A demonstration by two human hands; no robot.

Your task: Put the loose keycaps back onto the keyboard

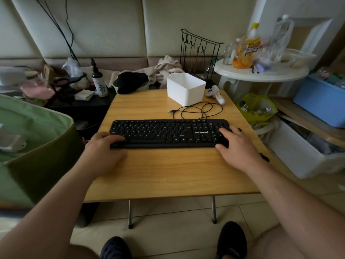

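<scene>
A black keyboard (168, 132) lies across the middle of a small wooden table (168, 171). My left hand (104, 154) grips its left end, fingers lying over the bottom-left keys. My right hand (237, 146) grips the right end, fingers spread over the number pad and thumb on the front edge. I see no loose keycaps on the table. A white plastic box (185, 88) stands behind the keyboard; its inside is hidden from here.
The keyboard's black cable (197, 110) lies coiled between keyboard and box. A white controller (216, 94) rests at the table's back right corner. A green fabric bin (37, 139) stands to the left, and storage boxes (298, 152) and a white round shelf (261, 71) to the right.
</scene>
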